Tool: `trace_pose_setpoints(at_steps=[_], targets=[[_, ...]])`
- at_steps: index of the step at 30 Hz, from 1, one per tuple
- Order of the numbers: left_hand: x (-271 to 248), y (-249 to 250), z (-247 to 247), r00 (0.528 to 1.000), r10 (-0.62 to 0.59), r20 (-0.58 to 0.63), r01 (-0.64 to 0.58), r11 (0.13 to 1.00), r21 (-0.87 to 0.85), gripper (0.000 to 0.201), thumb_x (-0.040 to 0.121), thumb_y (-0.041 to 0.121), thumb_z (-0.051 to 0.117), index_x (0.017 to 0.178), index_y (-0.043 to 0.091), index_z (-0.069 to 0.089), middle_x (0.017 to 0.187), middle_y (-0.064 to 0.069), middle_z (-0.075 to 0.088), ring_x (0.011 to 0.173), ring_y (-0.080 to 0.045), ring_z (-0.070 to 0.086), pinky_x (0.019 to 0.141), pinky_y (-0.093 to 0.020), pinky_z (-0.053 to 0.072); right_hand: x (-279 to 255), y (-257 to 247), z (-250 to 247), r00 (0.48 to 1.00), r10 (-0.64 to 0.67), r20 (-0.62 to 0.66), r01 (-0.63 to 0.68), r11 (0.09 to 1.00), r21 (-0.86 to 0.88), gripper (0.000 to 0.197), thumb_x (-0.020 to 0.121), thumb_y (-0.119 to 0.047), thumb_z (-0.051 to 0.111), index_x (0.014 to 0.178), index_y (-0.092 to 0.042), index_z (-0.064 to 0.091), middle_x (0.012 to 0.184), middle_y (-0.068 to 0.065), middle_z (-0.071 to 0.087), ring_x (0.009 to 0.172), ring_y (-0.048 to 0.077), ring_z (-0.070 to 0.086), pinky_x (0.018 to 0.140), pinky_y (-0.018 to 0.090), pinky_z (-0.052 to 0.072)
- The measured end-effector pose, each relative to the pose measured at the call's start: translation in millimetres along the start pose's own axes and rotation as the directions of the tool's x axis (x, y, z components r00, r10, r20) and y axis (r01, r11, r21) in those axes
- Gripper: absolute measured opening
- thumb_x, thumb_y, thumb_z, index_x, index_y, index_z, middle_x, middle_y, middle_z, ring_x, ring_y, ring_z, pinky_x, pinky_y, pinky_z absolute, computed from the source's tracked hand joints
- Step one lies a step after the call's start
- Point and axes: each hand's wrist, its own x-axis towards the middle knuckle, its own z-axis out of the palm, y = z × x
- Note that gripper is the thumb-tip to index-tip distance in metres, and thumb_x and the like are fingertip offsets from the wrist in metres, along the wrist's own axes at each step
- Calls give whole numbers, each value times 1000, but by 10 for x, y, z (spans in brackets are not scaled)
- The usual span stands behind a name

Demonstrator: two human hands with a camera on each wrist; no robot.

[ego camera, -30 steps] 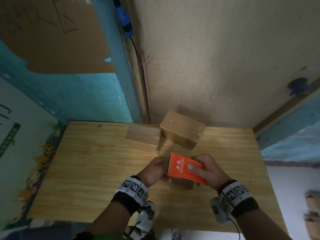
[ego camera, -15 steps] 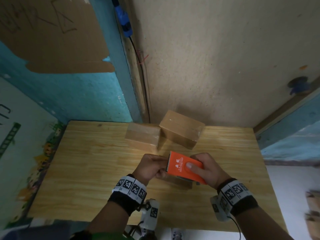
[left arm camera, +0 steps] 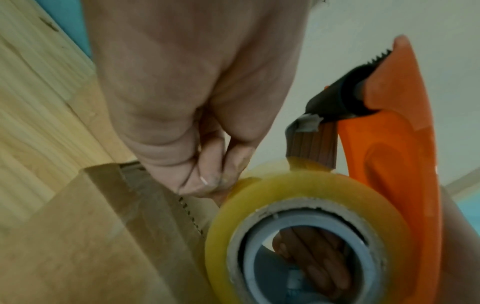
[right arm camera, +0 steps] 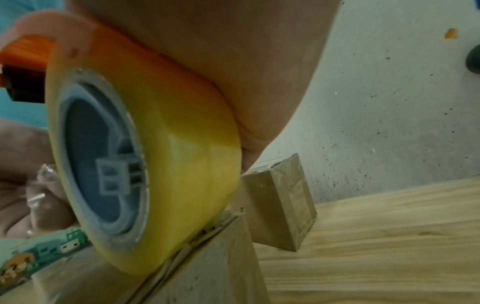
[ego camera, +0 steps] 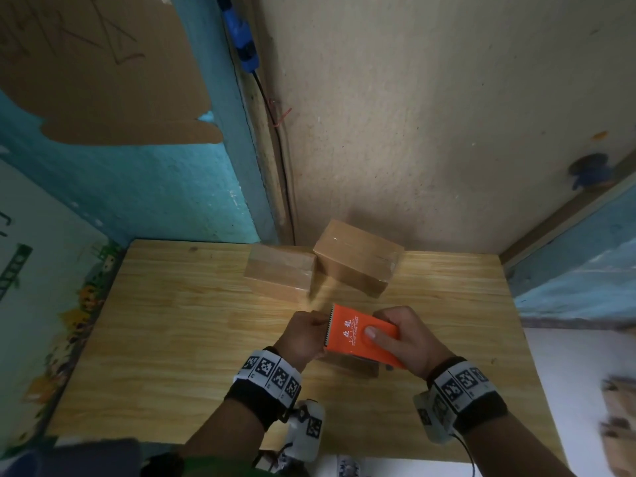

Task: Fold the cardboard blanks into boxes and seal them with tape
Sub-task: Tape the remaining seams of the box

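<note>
My right hand grips an orange tape dispenser, thumb on its top, just above a small cardboard box on the wooden table. The box is mostly hidden under the dispenser. The yellowish tape roll shows in the left wrist view, and in the right wrist view the tape roll sits right over the box's top seam. My left hand is at the serrated blade end, and its fingertips pinch the loose tape end against the roll.
Two taped cardboard boxes stand at the back of the table against the wall. Walls close off the far and left sides. More cardboard pieces lie off the table at the right edge.
My left hand has shifted slightly at the dispenser's blade end. The dispenser and right hand stay almost in place over the box.
</note>
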Motion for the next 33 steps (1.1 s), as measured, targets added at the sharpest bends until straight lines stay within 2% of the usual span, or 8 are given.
trace_pose_setpoints(at_steps=[6, 9, 11, 16, 19, 24, 30, 33], targets=[[-22, -67, 21, 1000, 10, 0, -10, 998, -67, 38, 89, -21, 55, 59, 2, 61, 48, -3, 57, 42, -8, 57, 43, -18, 43, -21, 9, 3, 1000, -7, -12, 6, 1000, -22, 68, 82, -74, 62, 94, -7, 70, 90, 7, 75, 75, 23, 76, 55, 38, 61], [-4, -98, 24, 999, 39, -32, -43, 989, -142, 9, 90, -18, 59, 88, -21, 67, 73, -16, 67, 55, -14, 69, 54, -23, 55, -22, 11, 7, 1000, -13, -11, 13, 1000, -13, 67, 83, -73, 62, 95, -8, 70, 90, 8, 75, 75, 24, 76, 55, 35, 61], [7, -106, 34, 996, 34, -79, -49, 980, -192, 14, 92, -18, 56, 99, -30, 61, 85, -21, 66, 59, -19, 72, 56, -26, 58, -21, 11, 9, 1000, -12, -10, 11, 1000, -21, 68, 82, -74, 61, 97, -8, 71, 92, 9, 75, 77, 23, 76, 56, 35, 62], [-66, -43, 38, 999, 28, -43, -32, 996, -87, 31, 88, -15, 64, 67, 5, 74, 79, -17, 69, 75, -32, 68, 73, -36, 56, -38, 11, 13, 1000, -2, -9, 2, 1000, -4, 68, 82, -72, 63, 98, -7, 71, 91, 9, 75, 76, 24, 76, 56, 35, 62], [-93, 8, 32, 999, 31, 21, -29, 998, -62, 31, 90, -12, 63, 65, 4, 72, 78, -17, 69, 73, -28, 68, 74, -37, 56, -35, 13, 16, 1000, -9, -12, 9, 1000, 1, 69, 82, -71, 63, 98, -5, 71, 90, 10, 75, 75, 24, 76, 55, 34, 60], [-120, 51, 21, 993, 61, 100, -67, 996, 60, 43, 94, -13, 58, 59, 10, 65, 57, 4, 66, 54, -6, 64, 56, -17, 51, -35, 12, 9, 1000, -15, 1, 15, 1000, -1, 69, 82, -72, 62, 98, -5, 71, 89, 9, 75, 74, 23, 76, 55, 31, 59], [-143, 115, -4, 985, 91, 144, -109, 986, 126, 34, 96, -7, 61, 69, 12, 69, 65, 4, 71, 64, -8, 69, 64, -19, 55, -12, -6, 10, 1000, -2, 20, 3, 999, -40, 72, 81, -75, 59, 101, -7, 70, 91, 9, 75, 76, 24, 76, 58, 35, 62], [-133, 94, -17, 984, 99, 151, -115, 988, 103, 21, 97, -3, 64, 82, 9, 74, 84, -10, 76, 80, -23, 74, 82, -35, 61, -8, -23, 8, 1000, 2, 25, -1, 999, -49, 72, 81, -75, 58, 101, -7, 70, 91, 8, 75, 75, 23, 76, 57, 37, 62]])
